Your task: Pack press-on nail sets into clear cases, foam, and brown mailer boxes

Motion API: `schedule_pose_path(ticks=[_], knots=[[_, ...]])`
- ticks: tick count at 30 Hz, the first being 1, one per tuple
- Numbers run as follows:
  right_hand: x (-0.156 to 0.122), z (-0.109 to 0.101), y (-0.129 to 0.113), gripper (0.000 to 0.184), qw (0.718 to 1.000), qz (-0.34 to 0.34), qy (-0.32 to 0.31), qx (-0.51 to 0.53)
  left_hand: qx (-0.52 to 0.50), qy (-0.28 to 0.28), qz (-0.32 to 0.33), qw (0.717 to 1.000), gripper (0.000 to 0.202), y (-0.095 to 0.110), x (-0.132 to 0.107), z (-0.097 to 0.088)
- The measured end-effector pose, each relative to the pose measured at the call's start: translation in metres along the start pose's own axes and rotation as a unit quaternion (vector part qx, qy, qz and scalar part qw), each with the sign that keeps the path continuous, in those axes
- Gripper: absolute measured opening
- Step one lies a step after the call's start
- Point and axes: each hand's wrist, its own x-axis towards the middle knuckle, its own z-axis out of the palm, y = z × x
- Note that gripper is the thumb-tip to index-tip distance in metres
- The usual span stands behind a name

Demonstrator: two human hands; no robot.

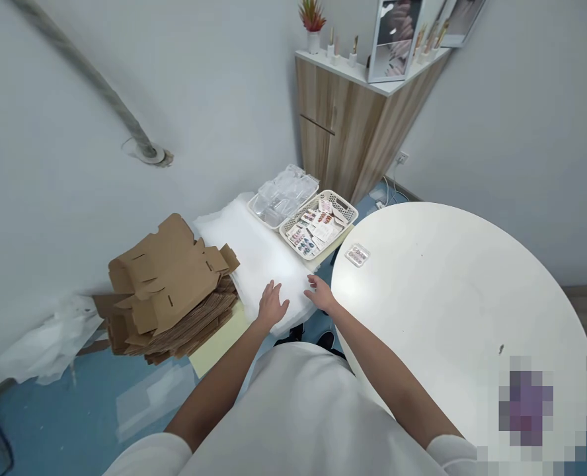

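My left hand (272,306) hovers at the near edge of a stack of white foam sheets (254,248), fingers apart and holding nothing. Over the right edge of that stack is my right hand (320,293), its fingers spread with nothing in them. I cannot tell whether either hand touches the sheets. Beyond the hands, a white basket (287,246) holds several cards of press-on nails (318,226). Beside it, a second white basket (252,208) is filled with clear plastic cases (283,192). A small clear case of nails (357,255) lies on the round white table (447,297).
Flattened brown cardboard boxes (174,277) are piled on the left. A wood-grain cabinet (343,125) stands in the corner, with a potted plant (313,26) and picture frames (396,39) on top. Clear plastic wrap (55,337) lies by the left wall. A pixelated patch covers the lower right.
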Motion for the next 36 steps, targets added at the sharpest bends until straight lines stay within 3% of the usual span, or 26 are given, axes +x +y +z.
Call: schedule_pose_path(ticks=[6, 10, 16, 19, 22, 26, 31, 34, 36], knots=[[0.033, 0.021, -0.017, 0.057, 0.996, -0.021, -0.016, -0.079, -0.036, -0.021, -0.016, 0.999, 0.057, -0.024, 0.005, -0.007], [0.055, 0.033, -0.026, 0.051, 0.995, -0.021, 0.03, -0.09, -0.061, -0.036, -0.009, 0.997, 0.061, -0.034, 0.007, -0.01], [0.075, 0.045, -0.03, 0.054, 0.994, 0.047, 0.045, -0.09, -0.099, -0.062, 0.004, 0.993, 0.064, -0.043, 0.009, -0.012], [0.077, 0.047, -0.033, 0.057, 0.989, 0.057, 0.092, -0.105, -0.133, -0.066, -0.005, 0.989, 0.064, -0.045, 0.01, -0.013], [0.075, 0.048, -0.039, 0.043, 0.98, 0.037, 0.141, -0.135, -0.156, -0.072, -0.014, 0.985, 0.064, -0.046, 0.012, -0.014], [0.074, 0.045, -0.05, 0.021, 0.971, 0.025, 0.142, -0.189, -0.154, -0.079, -0.005, 0.985, 0.063, -0.046, 0.013, -0.017], [0.067, 0.045, -0.066, 0.021, 0.962, -0.03, 0.133, -0.235, -0.168, -0.084, -0.024, 0.982, 0.063, -0.042, 0.015, -0.019], [0.06, 0.048, -0.072, 0.022, 0.953, -0.118, 0.13, -0.245, -0.246, -0.031, -0.022, 0.969, 0.05, -0.036, 0.019, -0.02], [0.055, 0.051, -0.073, 0.023, 0.948, -0.156, 0.12, -0.252, -0.332, 0.013, -0.024, 0.943, 0.04, -0.03, 0.024, -0.022]])
